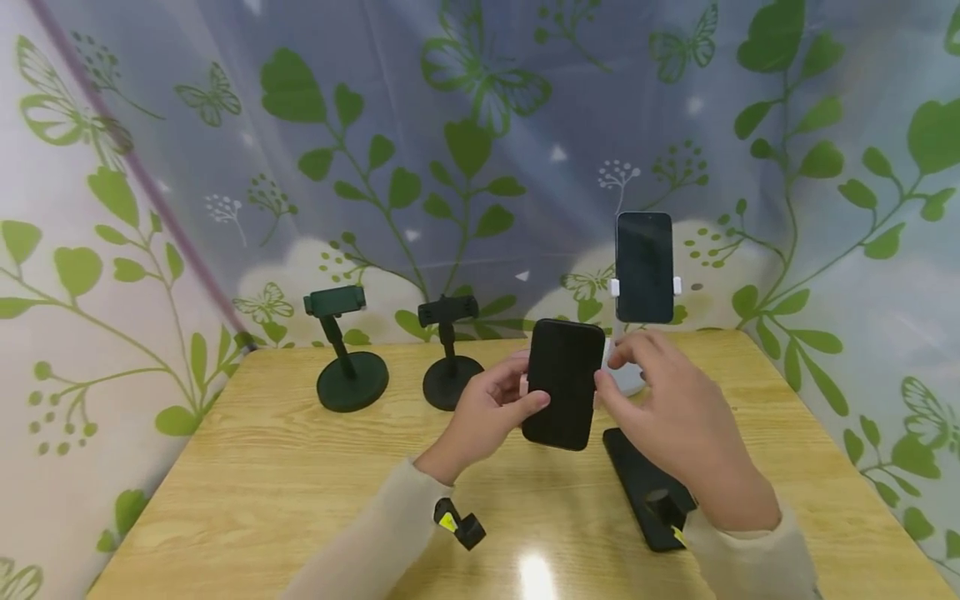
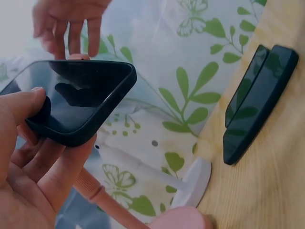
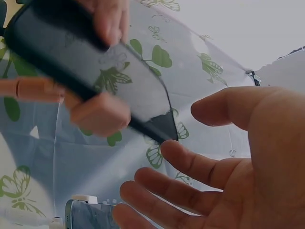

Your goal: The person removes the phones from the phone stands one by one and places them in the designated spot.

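Black phone (image 1: 564, 385): pointing long way up.
Left hand (image 1: 483, 408): gripping left side.
Right hand (image 1: 671, 417): hanging close by right side, holding nothing.

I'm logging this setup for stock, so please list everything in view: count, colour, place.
Table: 1, light wood, under the hands
Backdrop: 1, blue-grey and white with green plants, behind the table
Green stand: 1, dark green, leftmost on the table
Black stand: 1, black, right of the green stand
White stand: 1, white, back right
Upright phone: 1, dark, in the white stand
Held phone: 1, black, centre
Pink stand: 1, pink, mostly hidden behind the held phone in the head view
Flat phones: 2, dark, on the table at right
Wrist cameras: 2, black and yellow, one per wrist
Sleeves: 2, cream, on both arms
Left hand: 1, gripping the held phone
Right hand: 1, by the held phone's right edge
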`<state>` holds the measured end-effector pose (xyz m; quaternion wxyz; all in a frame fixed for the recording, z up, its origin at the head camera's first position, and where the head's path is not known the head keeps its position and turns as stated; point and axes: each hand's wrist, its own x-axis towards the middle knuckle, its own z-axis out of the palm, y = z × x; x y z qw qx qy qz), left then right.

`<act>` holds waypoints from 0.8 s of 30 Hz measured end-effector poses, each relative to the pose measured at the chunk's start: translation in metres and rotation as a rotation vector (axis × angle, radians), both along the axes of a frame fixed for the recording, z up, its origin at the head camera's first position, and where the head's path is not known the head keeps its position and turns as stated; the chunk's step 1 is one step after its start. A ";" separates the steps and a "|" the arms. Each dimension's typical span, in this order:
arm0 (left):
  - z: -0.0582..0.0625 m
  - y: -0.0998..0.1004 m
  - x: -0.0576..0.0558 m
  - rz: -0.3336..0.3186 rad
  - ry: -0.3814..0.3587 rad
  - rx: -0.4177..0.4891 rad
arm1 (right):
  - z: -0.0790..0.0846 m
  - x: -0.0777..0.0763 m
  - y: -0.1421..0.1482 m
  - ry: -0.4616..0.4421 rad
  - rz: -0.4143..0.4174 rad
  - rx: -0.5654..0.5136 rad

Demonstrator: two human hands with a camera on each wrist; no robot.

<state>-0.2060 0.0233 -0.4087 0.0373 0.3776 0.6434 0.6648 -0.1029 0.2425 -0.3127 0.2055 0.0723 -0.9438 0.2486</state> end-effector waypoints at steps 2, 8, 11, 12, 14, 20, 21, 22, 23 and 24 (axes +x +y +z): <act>0.002 -0.007 0.008 0.001 -0.018 -0.001 | 0.000 0.001 0.000 0.002 0.003 0.001; 0.010 -0.032 0.028 0.023 -0.071 -0.041 | 0.001 0.003 0.000 -0.003 0.006 -0.001; 0.016 -0.043 0.037 0.040 -0.103 -0.035 | 0.001 0.002 -0.001 -0.001 0.011 0.003; 0.017 -0.047 0.040 0.040 -0.123 -0.026 | 0.001 0.002 -0.002 -0.002 0.014 0.005; 0.020 -0.054 0.045 0.051 -0.171 -0.015 | 0.001 0.001 -0.003 -0.006 0.019 0.009; 0.022 -0.074 0.056 0.102 -0.302 -0.029 | 0.001 0.000 -0.008 -0.065 0.045 0.000; 0.023 -0.077 0.059 0.103 -0.319 -0.031 | 0.000 0.000 -0.010 -0.077 0.054 -0.003; 0.023 -0.078 0.061 0.103 -0.327 -0.033 | 0.000 0.000 -0.011 -0.086 0.066 -0.006; 0.024 -0.080 0.064 0.102 -0.336 -0.034 | -0.001 0.001 -0.013 -0.091 0.077 -0.007; 0.025 -0.082 0.066 0.101 -0.342 -0.031 | -0.002 0.001 -0.016 -0.094 0.089 -0.007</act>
